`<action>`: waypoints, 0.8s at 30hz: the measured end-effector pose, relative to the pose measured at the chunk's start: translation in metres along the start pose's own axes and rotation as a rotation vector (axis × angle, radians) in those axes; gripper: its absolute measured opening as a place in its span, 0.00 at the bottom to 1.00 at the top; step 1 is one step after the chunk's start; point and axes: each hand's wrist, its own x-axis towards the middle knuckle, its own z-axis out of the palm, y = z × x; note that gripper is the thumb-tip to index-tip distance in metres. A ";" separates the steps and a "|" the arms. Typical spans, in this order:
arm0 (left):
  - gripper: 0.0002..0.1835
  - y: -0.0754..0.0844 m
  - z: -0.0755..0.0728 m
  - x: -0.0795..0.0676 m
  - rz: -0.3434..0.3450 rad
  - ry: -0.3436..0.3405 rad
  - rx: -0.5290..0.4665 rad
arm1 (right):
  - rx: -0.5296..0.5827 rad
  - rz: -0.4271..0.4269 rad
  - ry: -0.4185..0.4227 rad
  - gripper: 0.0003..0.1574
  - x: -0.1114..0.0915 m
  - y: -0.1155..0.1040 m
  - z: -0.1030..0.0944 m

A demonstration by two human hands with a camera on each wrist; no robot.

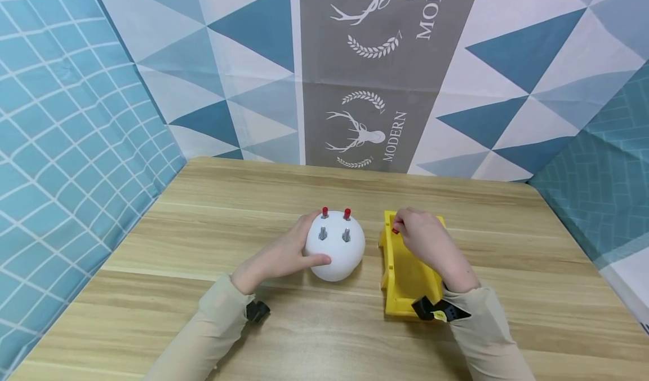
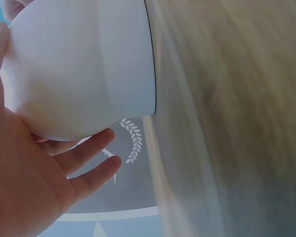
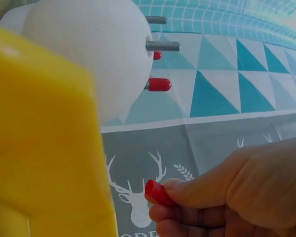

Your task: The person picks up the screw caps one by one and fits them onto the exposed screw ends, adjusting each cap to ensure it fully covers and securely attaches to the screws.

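Observation:
A white rounded body (image 1: 334, 260) stands upright on the table with metal studs rising from its top. Red caps (image 1: 347, 214) cover the two far studs, while the two near threaded studs (image 1: 346, 235) are bare. My left hand (image 1: 286, 252) holds the body from its left side, thumb in front and fingers around the back. Over the yellow bin (image 1: 389, 262), my right hand (image 1: 428, 239) pinches a red cap (image 3: 159, 193) between thumb and fingers. In the right wrist view the cap's hollow end shows, and the bin wall (image 3: 44, 133) stands beside that hand.
The wooden table (image 1: 284, 341) carries the body and, to its right, the bin. Behind the table hangs a patterned cloth (image 1: 355, 71) with deer heads and triangles. Blue checked cloth (image 1: 61, 127) lines the left side. Each wrist wears a black strap device (image 1: 257, 311).

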 end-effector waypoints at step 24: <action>0.52 0.001 -0.001 -0.001 -0.010 0.006 0.008 | 0.079 -0.061 0.061 0.08 0.000 -0.023 -0.004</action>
